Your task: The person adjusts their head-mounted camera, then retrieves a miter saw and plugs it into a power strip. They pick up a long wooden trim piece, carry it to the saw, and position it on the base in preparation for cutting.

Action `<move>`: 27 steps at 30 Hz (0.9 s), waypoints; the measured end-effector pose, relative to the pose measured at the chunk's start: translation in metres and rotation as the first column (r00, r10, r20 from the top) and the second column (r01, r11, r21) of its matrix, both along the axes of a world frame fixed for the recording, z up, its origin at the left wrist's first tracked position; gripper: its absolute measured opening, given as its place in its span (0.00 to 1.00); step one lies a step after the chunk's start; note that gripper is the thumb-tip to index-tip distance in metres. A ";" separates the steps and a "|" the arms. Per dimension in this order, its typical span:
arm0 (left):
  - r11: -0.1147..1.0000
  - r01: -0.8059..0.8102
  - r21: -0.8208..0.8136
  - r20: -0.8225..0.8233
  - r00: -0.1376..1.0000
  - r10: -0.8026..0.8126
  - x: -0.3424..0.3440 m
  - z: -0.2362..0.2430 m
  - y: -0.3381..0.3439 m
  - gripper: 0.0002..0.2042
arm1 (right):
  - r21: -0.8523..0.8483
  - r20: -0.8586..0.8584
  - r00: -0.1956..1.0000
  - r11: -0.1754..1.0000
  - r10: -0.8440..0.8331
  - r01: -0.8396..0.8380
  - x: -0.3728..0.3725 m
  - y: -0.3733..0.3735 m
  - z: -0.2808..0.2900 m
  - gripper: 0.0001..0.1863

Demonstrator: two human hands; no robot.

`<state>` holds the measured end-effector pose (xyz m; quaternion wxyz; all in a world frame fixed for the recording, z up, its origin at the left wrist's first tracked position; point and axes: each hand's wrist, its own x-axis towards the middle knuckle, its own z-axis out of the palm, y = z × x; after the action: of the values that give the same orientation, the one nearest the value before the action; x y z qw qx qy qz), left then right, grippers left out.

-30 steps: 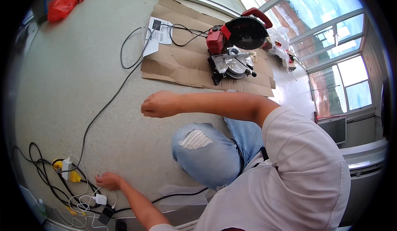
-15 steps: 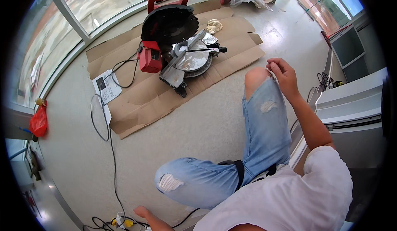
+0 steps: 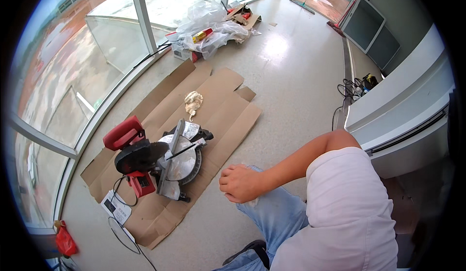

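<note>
My right hand point(image 3: 240, 183) rests at my bent right knee, its fingers curled in loosely, and no object shows in them. My left hand is out of view. To the left of the knee, a mitre saw point(image 3: 179, 164) stands on a flattened cardboard sheet point(image 3: 223, 115). It has a red handle, a red body, a dark round guard and a silver turntable. A crumpled cream-coloured cloth or glove point(image 3: 193, 103) lies on the cardboard beyond the saw.
A printed sheet point(image 3: 116, 207) and a black cable point(image 3: 116, 232) lie near the saw. Clear plastic wrapping point(image 3: 208, 28) is heaped by the windows. A red bag point(image 3: 65, 239) sits at lower left. Coiled cables point(image 3: 352, 90) lie by the white panel point(image 3: 398, 86) on the right.
The view has swung right and toward the far floor, so the saw appears lower and farther left. My right hand has come down onto the knee. My left hand has left the picture.
</note>
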<state>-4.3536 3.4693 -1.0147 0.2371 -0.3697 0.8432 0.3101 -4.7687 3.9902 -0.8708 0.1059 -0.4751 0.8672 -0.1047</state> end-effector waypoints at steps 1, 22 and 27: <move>0.999 0.038 0.005 0.004 0.999 -0.038 -0.020 0.045 -0.014 0.16 | 0.020 0.069 0.997 0.999 -0.030 0.029 -0.014 -0.006 0.015 0.11; 0.312 0.697 0.646 -0.374 0.645 -0.666 -0.399 0.559 0.475 0.08 | 0.352 0.642 0.180 0.495 -0.745 0.794 0.170 0.203 0.293 0.16; 0.234 0.529 0.815 -0.345 0.769 -0.538 -0.347 0.586 0.511 0.09 | 0.031 0.851 0.106 0.251 -0.514 0.968 0.223 0.204 0.398 0.17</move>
<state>-4.7007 3.9806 -0.4283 0.4862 0.1174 0.6265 0.5977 -4.5457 4.1941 -0.4732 0.2210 0.1534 0.7794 -0.5659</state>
